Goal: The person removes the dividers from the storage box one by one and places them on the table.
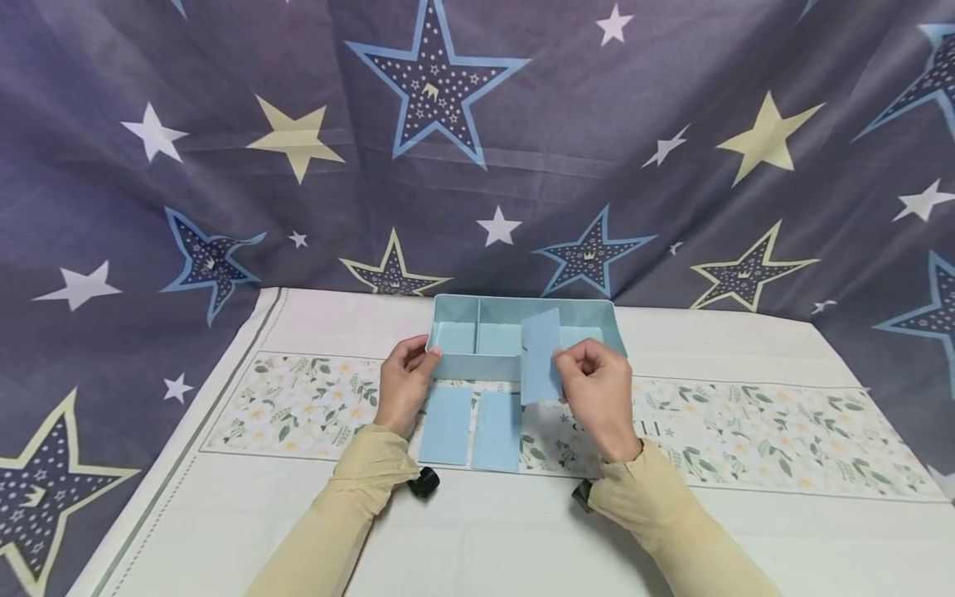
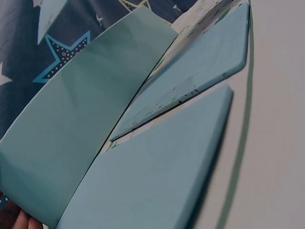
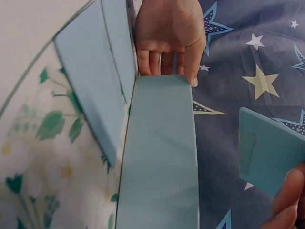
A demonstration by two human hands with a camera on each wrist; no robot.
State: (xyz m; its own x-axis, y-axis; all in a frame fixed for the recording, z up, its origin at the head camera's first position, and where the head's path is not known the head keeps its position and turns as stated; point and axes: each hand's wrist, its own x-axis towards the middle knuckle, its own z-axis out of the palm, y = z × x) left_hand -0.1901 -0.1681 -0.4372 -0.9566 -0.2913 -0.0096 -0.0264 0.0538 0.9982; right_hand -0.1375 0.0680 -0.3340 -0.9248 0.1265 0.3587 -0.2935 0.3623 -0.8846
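Note:
An open light-blue box (image 1: 477,367) stands at the back of the table, with a thin divider (image 1: 477,325) across its left part. My left hand (image 1: 403,381) grips the box's left end, the thumb at its front corner. My right hand (image 1: 600,394) pinches a flat blue panel (image 1: 540,356) by its right edge, upright at the box's front wall. Two similar panels, a left one (image 1: 446,424) and a right one (image 1: 496,431), lie side by side before the box. In the right wrist view, the held panel (image 3: 267,148) appears beside the box wall (image 3: 159,143).
A floral-printed band (image 1: 746,431) runs across the white tablecloth (image 1: 522,539). Behind the table hangs a dark star-patterned curtain (image 1: 313,83). Small black devices, one left (image 1: 424,482) and one right (image 1: 584,495), sit at the wrists.

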